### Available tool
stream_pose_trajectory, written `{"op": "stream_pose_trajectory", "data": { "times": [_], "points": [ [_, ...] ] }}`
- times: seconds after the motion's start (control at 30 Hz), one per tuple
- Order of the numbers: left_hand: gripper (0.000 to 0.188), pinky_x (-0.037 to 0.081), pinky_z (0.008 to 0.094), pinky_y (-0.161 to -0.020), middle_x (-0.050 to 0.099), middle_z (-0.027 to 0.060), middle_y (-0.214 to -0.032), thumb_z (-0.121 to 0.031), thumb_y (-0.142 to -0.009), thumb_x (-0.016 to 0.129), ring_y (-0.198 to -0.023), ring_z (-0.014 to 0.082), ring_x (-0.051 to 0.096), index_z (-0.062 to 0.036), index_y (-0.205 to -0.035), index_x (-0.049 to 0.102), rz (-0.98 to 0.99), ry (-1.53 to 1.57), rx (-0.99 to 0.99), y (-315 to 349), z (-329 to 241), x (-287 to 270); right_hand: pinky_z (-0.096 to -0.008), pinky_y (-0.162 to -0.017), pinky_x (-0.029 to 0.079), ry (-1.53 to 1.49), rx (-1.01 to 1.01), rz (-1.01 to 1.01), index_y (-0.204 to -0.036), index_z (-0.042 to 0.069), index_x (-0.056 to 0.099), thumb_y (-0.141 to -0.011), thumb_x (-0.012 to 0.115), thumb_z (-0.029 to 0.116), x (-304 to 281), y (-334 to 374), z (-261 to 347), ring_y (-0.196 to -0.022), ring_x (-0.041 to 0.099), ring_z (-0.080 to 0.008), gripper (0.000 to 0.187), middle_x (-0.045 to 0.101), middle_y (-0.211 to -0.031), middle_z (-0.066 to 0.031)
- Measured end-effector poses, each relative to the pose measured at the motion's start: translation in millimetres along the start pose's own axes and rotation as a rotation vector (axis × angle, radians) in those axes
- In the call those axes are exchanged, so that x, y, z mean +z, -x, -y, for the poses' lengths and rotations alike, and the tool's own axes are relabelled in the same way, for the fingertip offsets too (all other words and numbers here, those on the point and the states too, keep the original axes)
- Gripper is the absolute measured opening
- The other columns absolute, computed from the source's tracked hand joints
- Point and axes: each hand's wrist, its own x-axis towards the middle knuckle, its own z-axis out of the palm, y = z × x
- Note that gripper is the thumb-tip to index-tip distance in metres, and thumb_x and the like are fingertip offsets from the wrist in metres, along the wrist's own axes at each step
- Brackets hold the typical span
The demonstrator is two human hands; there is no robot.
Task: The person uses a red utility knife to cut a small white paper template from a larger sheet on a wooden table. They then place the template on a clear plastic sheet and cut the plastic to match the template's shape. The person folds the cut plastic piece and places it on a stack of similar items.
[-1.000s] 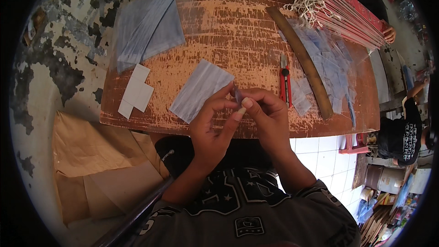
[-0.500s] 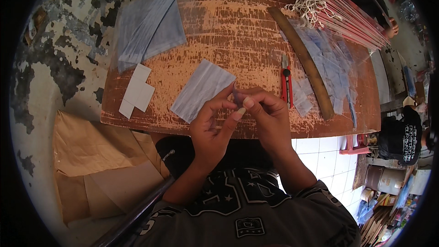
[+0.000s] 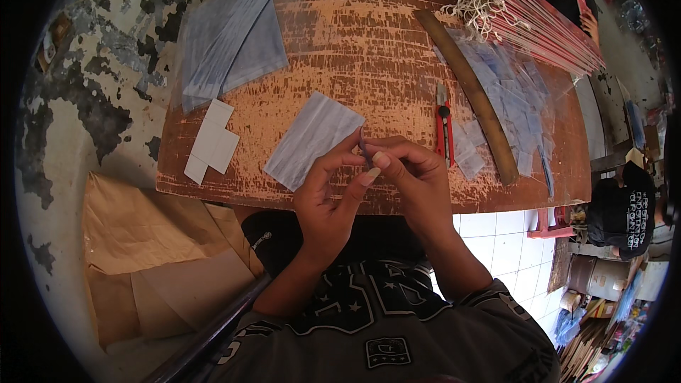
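Between my fingertips, over the near part of the table, is a small piece of bluish clear plastic sheet (image 3: pixel 365 152), seen nearly edge-on. My left hand (image 3: pixel 330 188) pinches it from one side and my right hand (image 3: pixel 418 177) from the other. Just beyond my left hand lies a rectangular stack of bluish plastic sheets (image 3: pixel 312 138). A red utility knife (image 3: pixel 445 128), its blade pointing away from me, rests to the right of my right hand. A white notched card template (image 3: pixel 213 142) lies further left.
Large plastic sheets (image 3: pixel 237 42) lie far left on the worn wooden table (image 3: pixel 355 35). A brown wooden strip (image 3: pixel 472 99) borders scattered plastic pieces (image 3: pixel 507 85) at right. Red rods with white strings (image 3: pixel 528 21) fill the far right corner, where another person's hand (image 3: pixel 589 25) shows.
My hands stay nearly in place while the small plastic piece turns slightly between my fingers, now looking narrower. At the far right, the other person's hand has moved up.
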Motion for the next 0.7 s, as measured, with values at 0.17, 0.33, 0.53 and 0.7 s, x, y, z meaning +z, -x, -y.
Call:
{"op": "stream_pose_trajectory", "data": {
  "times": [0.17, 0.33, 0.53, 0.7],
  "points": [
    [0.022, 0.045, 0.0400, -0.110, 0.059, 0.0273, -0.139, -0.009, -0.095, 0.072, -0.132, 0.0297, 0.057, 0.0013, -0.114, 0.064, 0.001, -0.042, 0.003, 0.7, 0.9, 0.6, -0.0322, -0.097, 0.053, -0.012, -0.012, -0.008, -0.105, 0.000, 0.074, -0.097, 0.071, 0.007, -0.1, 0.4, 0.5, -0.111, 0.066, -0.0188, 0.012, 0.071, -0.117, -0.0150],
    [0.022, 0.038, 0.0435, -0.117, 0.051, 0.0325, -0.144, 0.000, -0.096, 0.066, -0.140, 0.0335, 0.048, 0.0033, -0.116, 0.058, 0.071, -0.052, -0.022, 2.0, 0.5, -2.6, -0.0325, -0.098, 0.053, -0.003, -0.014, -0.002, -0.104, 0.000, 0.074, -0.097, 0.070, 0.008, -1.6, 1.3, 0.7, -0.111, 0.066, -0.0188, 0.011, 0.070, -0.118, -0.0160],
    [0.021, 0.041, 0.0421, -0.114, 0.054, 0.0308, -0.142, -0.003, -0.096, 0.068, -0.137, 0.0323, 0.052, 0.0030, -0.115, 0.060, 0.045, -0.051, -0.011, 2.0, 1.4, -0.3, -0.0325, -0.097, 0.053, 0.021, -0.028, -0.001, -0.104, 0.000, 0.074, -0.098, 0.070, 0.009, -2.0, 1.5, 0.9, -0.110, 0.067, -0.0186, 0.012, 0.071, -0.118, -0.0158],
    [0.022, 0.046, 0.0397, -0.109, 0.060, 0.0271, -0.138, -0.008, -0.095, 0.071, -0.130, 0.0294, 0.059, 0.0018, -0.113, 0.065, -0.005, -0.053, 0.002, 1.9, 3.7, 1.7, -0.0318, -0.095, 0.053, 0.027, -0.049, 0.004, -0.104, 0.000, 0.074, -0.098, 0.069, 0.008, -2.6, 1.5, 1.8, -0.109, 0.067, -0.0183, 0.012, 0.071, -0.117, -0.0148]
  ]
}}
